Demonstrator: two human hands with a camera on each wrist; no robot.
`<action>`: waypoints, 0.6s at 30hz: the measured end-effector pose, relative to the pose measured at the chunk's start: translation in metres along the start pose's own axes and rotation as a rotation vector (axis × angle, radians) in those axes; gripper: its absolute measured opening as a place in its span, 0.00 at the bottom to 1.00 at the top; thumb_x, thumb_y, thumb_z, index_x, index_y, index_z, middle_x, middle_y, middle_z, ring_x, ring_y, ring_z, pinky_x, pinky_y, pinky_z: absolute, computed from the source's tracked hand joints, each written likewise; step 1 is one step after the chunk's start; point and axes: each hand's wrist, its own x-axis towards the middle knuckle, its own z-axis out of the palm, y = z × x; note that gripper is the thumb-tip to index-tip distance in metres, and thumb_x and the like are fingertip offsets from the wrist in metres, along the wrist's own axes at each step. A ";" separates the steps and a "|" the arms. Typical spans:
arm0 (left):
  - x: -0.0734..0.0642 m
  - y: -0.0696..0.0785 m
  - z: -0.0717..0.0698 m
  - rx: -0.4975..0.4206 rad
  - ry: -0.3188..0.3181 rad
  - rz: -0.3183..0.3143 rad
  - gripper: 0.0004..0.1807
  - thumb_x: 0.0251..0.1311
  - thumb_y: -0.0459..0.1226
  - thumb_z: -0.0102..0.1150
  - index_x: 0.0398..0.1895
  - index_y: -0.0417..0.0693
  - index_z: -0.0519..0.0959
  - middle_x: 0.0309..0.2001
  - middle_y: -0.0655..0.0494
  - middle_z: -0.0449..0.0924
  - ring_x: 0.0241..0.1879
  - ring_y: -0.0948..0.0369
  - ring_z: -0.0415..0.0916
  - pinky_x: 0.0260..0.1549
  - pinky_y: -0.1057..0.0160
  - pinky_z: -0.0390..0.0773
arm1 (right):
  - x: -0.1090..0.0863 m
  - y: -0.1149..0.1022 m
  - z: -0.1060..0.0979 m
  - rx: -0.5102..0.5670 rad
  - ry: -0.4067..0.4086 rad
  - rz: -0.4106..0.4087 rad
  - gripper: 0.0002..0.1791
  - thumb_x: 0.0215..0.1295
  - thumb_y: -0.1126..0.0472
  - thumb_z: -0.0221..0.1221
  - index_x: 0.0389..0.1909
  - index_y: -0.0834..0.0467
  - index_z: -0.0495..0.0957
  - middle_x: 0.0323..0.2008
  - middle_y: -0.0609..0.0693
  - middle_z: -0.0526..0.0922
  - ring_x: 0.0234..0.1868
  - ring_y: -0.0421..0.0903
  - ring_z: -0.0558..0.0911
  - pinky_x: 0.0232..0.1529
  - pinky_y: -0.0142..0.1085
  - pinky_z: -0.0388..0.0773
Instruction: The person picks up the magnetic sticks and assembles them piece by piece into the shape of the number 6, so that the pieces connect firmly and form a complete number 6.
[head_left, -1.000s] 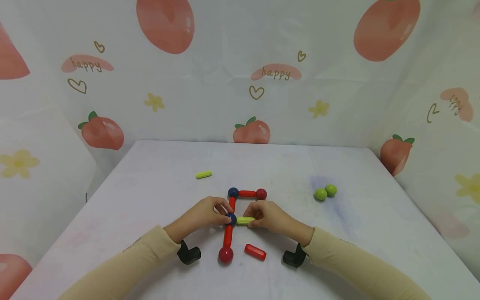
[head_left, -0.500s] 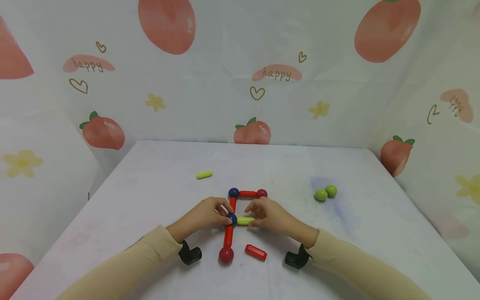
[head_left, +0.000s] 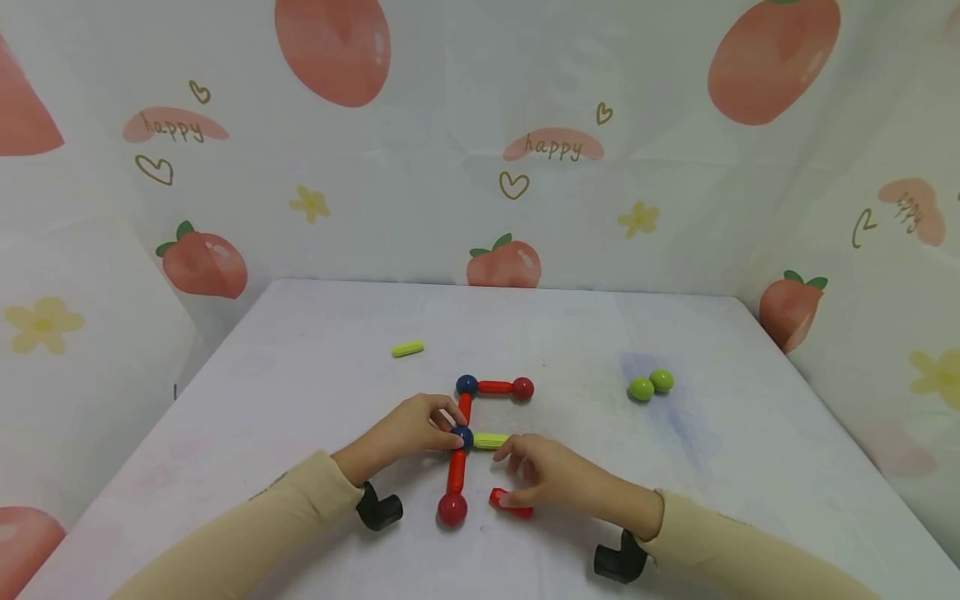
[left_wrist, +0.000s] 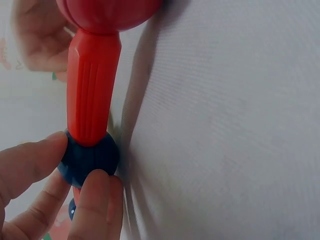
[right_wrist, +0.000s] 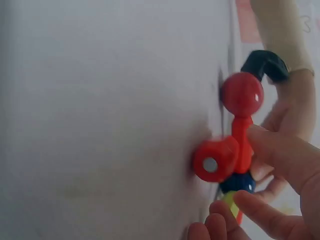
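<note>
In the head view my left hand [head_left: 411, 429] pinches the blue ball [head_left: 467, 438] at the middle of a ball-and-rod figure. A red rod [head_left: 456, 473] runs from that ball down to a red ball [head_left: 452, 510]. To its right extends a yellow-green rod [head_left: 489, 442]. My right hand [head_left: 553, 477] hovers over a loose red magnetic rod [head_left: 496, 497], its thumb partly covering it. The right wrist view has this rod's end [right_wrist: 215, 162] with a grey metal disc, lying between spread thumb and fingers; no grip on it shows.
Farther back, another blue ball [head_left: 467, 385], a red rod [head_left: 495, 387] and a red ball [head_left: 523, 388] form the figure's top. A loose yellow-green rod [head_left: 408, 349] lies behind left. Two green balls [head_left: 651, 385] sit at right on the white table [head_left: 337, 325].
My right hand has let go of the yellow-green rod and moved toward me, down to the loose red rod. The left hand stays on the blue ball.
</note>
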 end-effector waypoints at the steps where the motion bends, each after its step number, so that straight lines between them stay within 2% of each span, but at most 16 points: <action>1: 0.000 0.000 0.000 0.002 0.003 0.000 0.11 0.57 0.35 0.73 0.42 0.52 0.84 0.39 0.51 0.82 0.37 0.60 0.79 0.39 0.63 0.84 | -0.001 0.000 0.002 -0.009 -0.009 0.003 0.21 0.57 0.59 0.74 0.50 0.56 0.79 0.39 0.48 0.81 0.40 0.44 0.75 0.38 0.30 0.75; 9: 0.000 0.000 0.001 0.005 0.009 -0.007 0.11 0.57 0.35 0.73 0.42 0.52 0.84 0.39 0.51 0.82 0.37 0.59 0.78 0.36 0.64 0.82 | -0.003 0.001 0.011 -0.032 -0.042 -0.013 0.14 0.57 0.63 0.73 0.43 0.53 0.82 0.31 0.43 0.79 0.32 0.40 0.75 0.34 0.27 0.75; 18: 0.000 0.000 0.001 0.002 0.003 -0.003 0.11 0.57 0.35 0.73 0.42 0.52 0.84 0.39 0.51 0.82 0.37 0.59 0.78 0.35 0.64 0.81 | 0.001 -0.007 0.014 -0.044 -0.061 -0.051 0.13 0.57 0.63 0.73 0.42 0.52 0.85 0.33 0.40 0.83 0.32 0.35 0.77 0.37 0.25 0.77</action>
